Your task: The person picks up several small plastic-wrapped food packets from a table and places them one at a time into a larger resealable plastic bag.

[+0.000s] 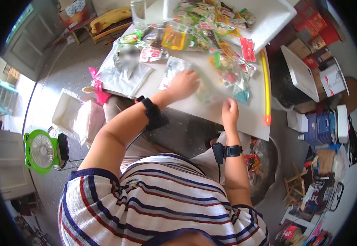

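Note:
A clear plastic bag (210,92), blurred, spans the space between my hands above the white table (255,123). My left hand (185,82) has its curled fingers at the bag's upper left edge; the fingertips are blurred. At the lower right corner, my right hand (230,111) pinches the bag. A flat white printed packet (173,69) lies partly beneath my left hand. Small sealed food packets (197,37) are heaped across the table's far side, with more packets (233,69) right of the bag. An orange-edged packet (174,37) and a red packet (248,49) lie among them.
A white foam box (270,23) stands at the back. A yellow tube (267,89) lies along the right edge. Clear plastic bags (129,78) cover the left end, near a glass jar (139,15). Below right is a bin (270,172) holding packets; a green fan (41,150) stands left.

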